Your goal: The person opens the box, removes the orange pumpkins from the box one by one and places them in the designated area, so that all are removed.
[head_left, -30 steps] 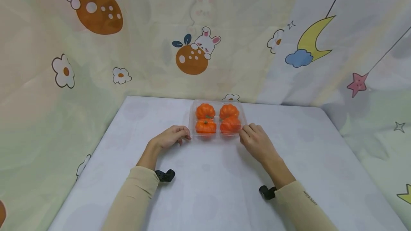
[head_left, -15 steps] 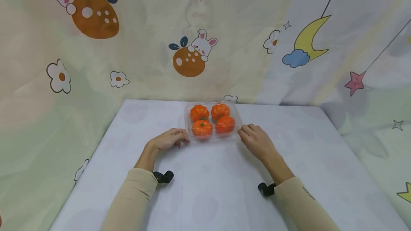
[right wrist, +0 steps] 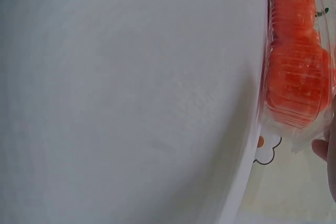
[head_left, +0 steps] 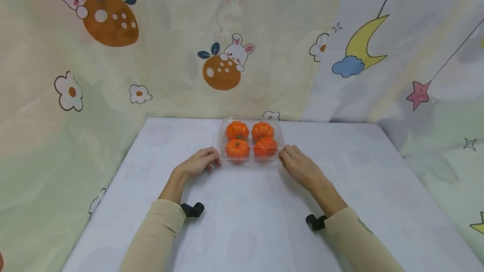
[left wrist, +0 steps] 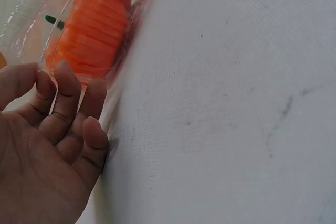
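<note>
A clear plastic container (head_left: 249, 160) holding several small orange pumpkins (head_left: 237, 149) stands near the table's far edge. At its left side is my left hand (head_left: 199, 162), whose thumb and forefinger pinch the rim; the left wrist view has this hand (left wrist: 52, 135) palm up, other fingers loosely bent beside the plastic. The fingers of my right hand (head_left: 302, 169) are curled at the near right corner, gripping the edge. Only part of the right hand (right wrist: 329, 153) shows in the right wrist view, beside the container (right wrist: 294, 85); its fingertips are largely hidden.
The white table (head_left: 242, 221) spreads in front of the container and to both sides. Behind it hangs a pale curtain (head_left: 170, 53) printed with rabbits, flowers and a moon. Black wrist cameras (head_left: 193, 210) sit at both cuffs.
The container has shifted slightly left from its earliest position. The pumpkins moved apart and together inside it, the far right one swinging left and then back a little. Both hands stay at its sides.
</note>
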A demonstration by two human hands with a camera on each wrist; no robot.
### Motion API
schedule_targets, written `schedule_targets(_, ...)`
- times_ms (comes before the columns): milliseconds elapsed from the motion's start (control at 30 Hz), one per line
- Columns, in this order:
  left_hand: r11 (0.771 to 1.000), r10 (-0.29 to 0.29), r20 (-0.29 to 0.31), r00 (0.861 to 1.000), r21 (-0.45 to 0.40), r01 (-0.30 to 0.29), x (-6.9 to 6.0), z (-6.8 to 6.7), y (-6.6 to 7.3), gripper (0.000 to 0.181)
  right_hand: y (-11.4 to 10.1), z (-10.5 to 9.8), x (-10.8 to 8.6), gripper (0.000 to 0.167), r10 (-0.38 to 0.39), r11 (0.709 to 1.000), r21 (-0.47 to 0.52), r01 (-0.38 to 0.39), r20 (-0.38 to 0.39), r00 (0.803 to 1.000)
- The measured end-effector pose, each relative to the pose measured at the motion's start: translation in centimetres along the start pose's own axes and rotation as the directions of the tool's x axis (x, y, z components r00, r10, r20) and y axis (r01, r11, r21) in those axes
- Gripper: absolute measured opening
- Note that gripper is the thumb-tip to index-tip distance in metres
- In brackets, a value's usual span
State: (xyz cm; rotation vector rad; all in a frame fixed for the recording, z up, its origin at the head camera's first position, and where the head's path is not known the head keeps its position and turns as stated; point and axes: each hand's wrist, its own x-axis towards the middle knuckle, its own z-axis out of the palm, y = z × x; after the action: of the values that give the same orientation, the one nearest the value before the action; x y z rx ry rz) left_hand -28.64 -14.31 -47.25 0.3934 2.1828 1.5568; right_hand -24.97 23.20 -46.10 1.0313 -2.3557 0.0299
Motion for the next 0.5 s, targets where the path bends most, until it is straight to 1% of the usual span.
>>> schedule_targets(100, 0.999, 0.040, 0.006, 0.999, -0.015, -0.039, -0.09, 0.17, 0.15, 0.020, -0.08, -0.23, -0.25, 0.009, -0.015, 1.000, 0.021, 0.015, -0.003, 1.000)
schedule_targets(200, 0.996, 0.078, 0.016, 0.997, -0.040, -0.077, -0.10, 0.30, 0.34, 0.017, -0.13, -0.46, -0.49, 0.004, -0.033, 0.999, 0.032, 0.034, -0.016, 0.999)
schedule_targets(300, 0.995, 0.083, 0.025, 0.996, -0.063, -0.081, -0.19, 0.32, 0.49, 0.016, -0.14, -0.60, -0.62, 0.008, -0.051, 0.998, 0.042, 0.053, -0.035, 0.998)
schedule_targets(367, 0.994, 0.080, 0.033, 0.996, -0.071, -0.078, -0.24, 0.31, 0.47, 0.015, -0.16, -0.63, -0.63, 0.005, -0.058, 0.997, 0.038, 0.060, -0.037, 0.998)
schedule_targets(500, 0.993, 0.087, 0.068, 0.994, -0.088, -0.081, -0.23, 0.41, 0.38, 0.015, -0.20, -0.62, -0.70, 0.024, -0.062, 0.998, 0.016, 0.063, -0.013, 0.998)
